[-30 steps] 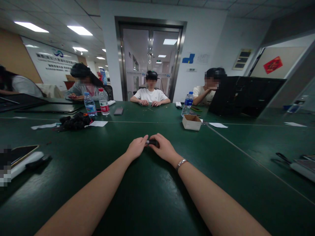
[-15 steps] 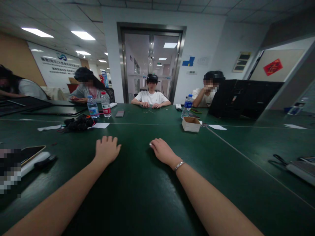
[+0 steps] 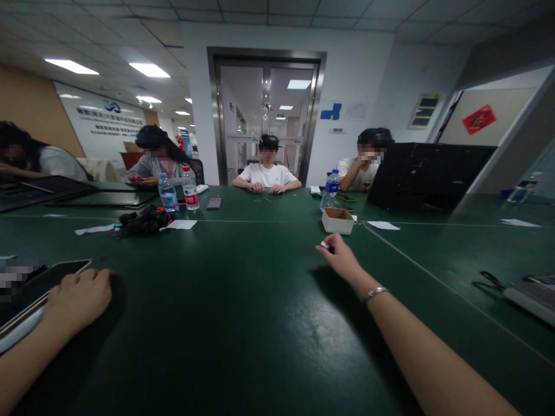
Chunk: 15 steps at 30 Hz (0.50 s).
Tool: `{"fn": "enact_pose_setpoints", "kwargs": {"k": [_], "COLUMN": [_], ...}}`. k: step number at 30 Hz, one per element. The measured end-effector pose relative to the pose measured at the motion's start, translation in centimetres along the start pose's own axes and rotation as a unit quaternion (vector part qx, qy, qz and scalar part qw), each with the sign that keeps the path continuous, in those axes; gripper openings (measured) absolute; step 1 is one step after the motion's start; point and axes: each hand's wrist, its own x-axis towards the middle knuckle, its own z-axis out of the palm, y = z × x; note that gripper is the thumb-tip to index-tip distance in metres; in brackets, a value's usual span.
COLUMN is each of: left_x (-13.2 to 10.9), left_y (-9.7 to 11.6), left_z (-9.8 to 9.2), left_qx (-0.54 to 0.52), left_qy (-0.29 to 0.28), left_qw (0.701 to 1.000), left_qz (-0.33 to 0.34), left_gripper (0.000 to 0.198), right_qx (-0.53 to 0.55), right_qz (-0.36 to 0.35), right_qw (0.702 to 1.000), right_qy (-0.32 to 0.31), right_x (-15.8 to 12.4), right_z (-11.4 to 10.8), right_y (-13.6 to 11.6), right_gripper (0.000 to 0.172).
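My right hand (image 3: 341, 257) hovers over the dark green table (image 3: 260, 300), its fingers pinched on a small dark and silver item (image 3: 325, 246) that I cannot name. It is a short way in front of a small open cardboard box (image 3: 337, 220). A bracelet (image 3: 373, 293) circles that wrist. My left hand (image 3: 78, 300) rests palm down at the left, fingers loosely curled, beside a dark phone (image 3: 41, 283) and a white device (image 3: 17, 329). Nothing shows in the left hand.
Several people sit along the far side. Two water bottles (image 3: 168, 193), a phone (image 3: 214, 203), a pile of black items (image 3: 145, 222) and paper slips lie at the back left. Another bottle (image 3: 329, 189) and a black case (image 3: 425, 176) stand back right. Scissors (image 3: 494, 280) lie at the right.
My hands came apart from the middle. The left one slid far left toward the phone, and the right one moved right and forward toward the box, still pinching the small item.
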Motion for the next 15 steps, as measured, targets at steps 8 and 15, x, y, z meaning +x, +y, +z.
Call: {"fn": "enact_pose_setpoints", "kwargs": {"k": [8, 15], "left_x": [1.8, 0.5], "left_y": [5.0, 20.3], "left_z": [1.6, 1.3], "left_qx": [-0.086, -0.119], "left_qy": [-0.026, -0.014], "left_qw": [0.985, 0.954], "left_qz": [0.146, 0.274], "left_gripper": [0.037, 0.039], "right_qx": [-0.081, -0.054], "right_qz": [0.247, 0.32], "right_qw": [0.96, 0.917], "right_qy": [0.106, 0.233], "right_x": [-4.1, -5.3], "right_z": [-15.3, -17.3], "right_y": [8.0, 10.9], "right_gripper": [0.023, 0.022]}}
